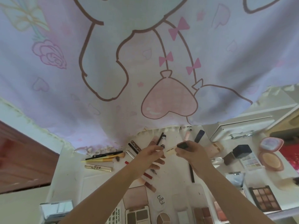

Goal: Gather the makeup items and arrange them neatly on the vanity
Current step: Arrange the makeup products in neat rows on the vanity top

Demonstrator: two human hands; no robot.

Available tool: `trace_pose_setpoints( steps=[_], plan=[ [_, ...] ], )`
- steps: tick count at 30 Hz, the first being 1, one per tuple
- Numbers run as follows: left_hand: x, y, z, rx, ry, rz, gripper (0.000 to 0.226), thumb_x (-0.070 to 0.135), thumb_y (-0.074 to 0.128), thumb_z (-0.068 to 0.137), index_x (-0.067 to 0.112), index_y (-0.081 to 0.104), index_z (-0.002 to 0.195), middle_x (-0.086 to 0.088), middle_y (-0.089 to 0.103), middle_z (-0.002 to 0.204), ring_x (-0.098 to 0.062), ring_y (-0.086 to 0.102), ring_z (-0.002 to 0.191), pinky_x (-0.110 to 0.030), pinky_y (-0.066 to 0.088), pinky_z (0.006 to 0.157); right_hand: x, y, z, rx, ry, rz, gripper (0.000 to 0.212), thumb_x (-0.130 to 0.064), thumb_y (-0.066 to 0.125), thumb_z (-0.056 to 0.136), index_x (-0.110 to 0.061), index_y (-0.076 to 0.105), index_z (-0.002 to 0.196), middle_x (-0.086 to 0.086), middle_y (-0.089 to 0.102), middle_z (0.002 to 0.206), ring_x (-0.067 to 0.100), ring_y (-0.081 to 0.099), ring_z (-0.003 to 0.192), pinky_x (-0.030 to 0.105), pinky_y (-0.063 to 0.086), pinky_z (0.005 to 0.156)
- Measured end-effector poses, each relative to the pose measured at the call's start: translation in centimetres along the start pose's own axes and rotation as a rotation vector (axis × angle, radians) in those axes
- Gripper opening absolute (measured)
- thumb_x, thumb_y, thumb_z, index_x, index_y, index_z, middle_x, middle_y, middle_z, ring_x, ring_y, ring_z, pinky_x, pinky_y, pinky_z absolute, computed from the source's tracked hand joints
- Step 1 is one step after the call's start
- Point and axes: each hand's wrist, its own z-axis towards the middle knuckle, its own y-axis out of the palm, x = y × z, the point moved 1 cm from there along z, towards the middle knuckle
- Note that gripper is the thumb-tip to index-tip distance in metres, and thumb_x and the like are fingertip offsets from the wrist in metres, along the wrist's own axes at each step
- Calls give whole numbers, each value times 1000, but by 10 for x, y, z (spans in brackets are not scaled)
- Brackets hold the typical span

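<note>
Fingers (159, 150) of left hand (149, 155) pinched round pale tube (170, 151); right hand (191, 151) clenched on its black cap (182, 145), tube held level between both above the vanity (69, 167). Behind, hung a big lilac curtain (113, 70), cartoon printed, hem reaching the vanity's far edge. Lay scattered over the white top: brown palette (265, 200) at right, pink palette (137, 206) near the front edge, round pink compact (271, 151) open at far right, black box (242, 151) beside it. Rested left of the hands: yellow brush (103, 159), gold tube (98, 167) just in front of it, black pencil (104, 155) just behind. Lay under the right wrist: another dark pencil (191, 172). Stood past the hands: blue tube (199, 136), near the hem.
</note>
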Motion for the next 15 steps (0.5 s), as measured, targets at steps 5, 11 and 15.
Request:
trace_pose_setpoints(
  steps=[5, 11, 15],
  plan=[
    [2, 25, -1, 211, 101, 31, 21, 22, 34, 98, 16, 53, 103, 2, 50, 79, -9, 46, 60, -18, 36, 53, -1, 9, -9, 35, 59, -235, 27, -20, 55, 89, -11, 56, 64, -6, 46, 49, 2, 37, 35, 11, 32, 37],
    [2, 35, -4, 457, 424, 381, 26, 19, 29, 99, 16, 51, 87, -1, 54, 86, -20, 48, 65, -23, 38, 57, -15, 18, -11, 21, 315, -176, 47, -39, 38, 94, -19, 30, 52, -10, 27, 35, 5, 20, 29, 14, 15, 32],
    [9, 29, -7, 487, 478, 521, 36, 18, 29, 98, 29, 31, 64, 8, 35, 55, -5, 30, 46, -12, 34, 45, -23, 19, -17, -30, 319, -124, 48, -39, 38, 94, -20, 26, 52, -11, 22, 31, 4, 16, 27, 13, 14, 30]
  ],
)
